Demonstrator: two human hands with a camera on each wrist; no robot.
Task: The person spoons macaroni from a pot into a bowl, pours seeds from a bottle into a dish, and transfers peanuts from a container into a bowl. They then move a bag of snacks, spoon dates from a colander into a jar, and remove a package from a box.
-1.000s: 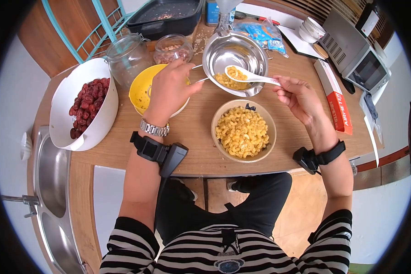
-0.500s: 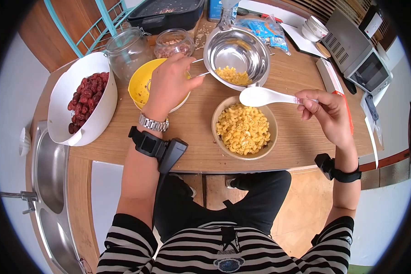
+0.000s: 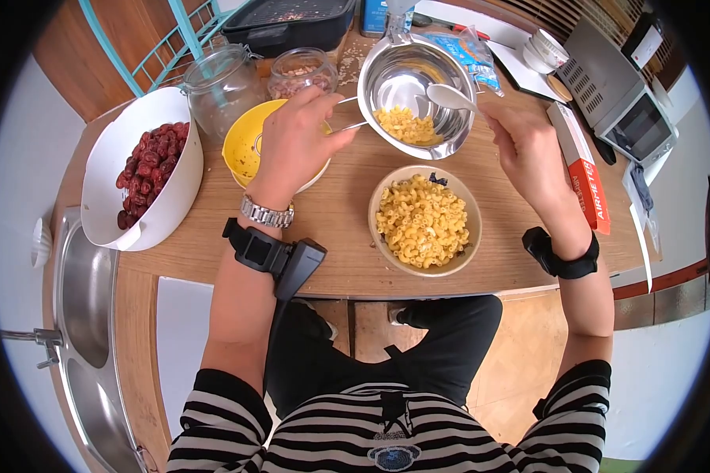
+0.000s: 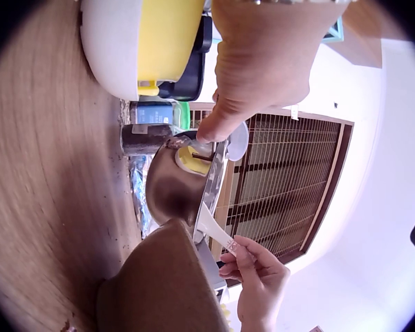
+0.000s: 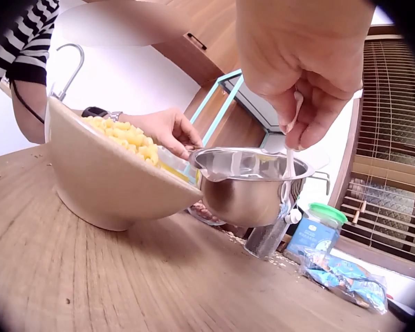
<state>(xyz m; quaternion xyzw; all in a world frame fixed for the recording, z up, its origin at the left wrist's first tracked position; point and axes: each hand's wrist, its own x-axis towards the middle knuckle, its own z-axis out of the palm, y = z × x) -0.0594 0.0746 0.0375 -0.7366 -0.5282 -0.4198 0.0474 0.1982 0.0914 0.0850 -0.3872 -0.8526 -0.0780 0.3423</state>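
My left hand (image 3: 296,142) grips the wire handle of a steel pot (image 4: 176,183), its thumb lying over the wire in the left wrist view. A small heap of macaroni (image 3: 406,124) lies in the near side of the pot. My right hand (image 3: 532,154) pinches a white spoon (image 3: 450,97) by its handle end, the spoon's bowl dipping inside the pot's rim. Closer to my body stands a beige bowl (image 5: 117,183) heaped with macaroni (image 3: 422,221). From the right wrist the pot shows just beyond that bowl.
Left of the pot are a yellow strainer (image 3: 241,146), a white tub (image 3: 102,189) of red dates and glass jars (image 3: 222,91). A dark pan (image 3: 284,24) stands behind. To the right lie a red-and-white box (image 3: 588,185) and a microwave (image 3: 619,94).
The spoon carried macaroni from the pot to over the beige bowl, where it looked empty, and has now moved back into the pot. My left hand has kept its grip on the pot handle.
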